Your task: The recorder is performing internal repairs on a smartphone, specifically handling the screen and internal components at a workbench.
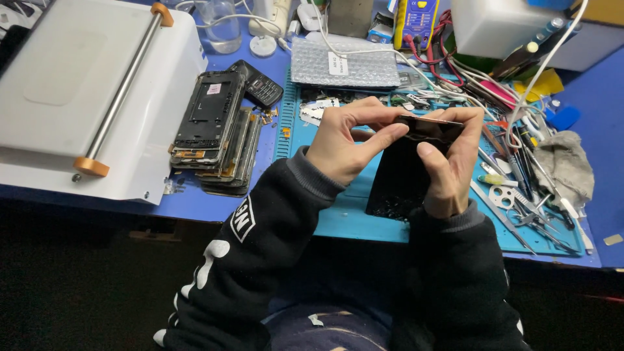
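Note:
Both my hands hold one small dark phone part (434, 128) with a coppery top edge, above a blue work mat (351, 221). My left hand (348, 143) pinches its left end, thumb along the near edge. My right hand (452, 162) grips its right end, thumb pressed on the near face. Under my hands, a black cracked screen panel (398, 185) lies flat on the mat, partly hidden by them.
A stack of stripped phone frames (211, 130) and a dark keypad phone (259, 83) lie to the left, beside a white machine (84, 91) with a metal roller. Tweezers, scissors and other tools (526, 195), a grey cloth (564, 166), a bubble-wrap pouch (344, 65) and cables crowd the right and back.

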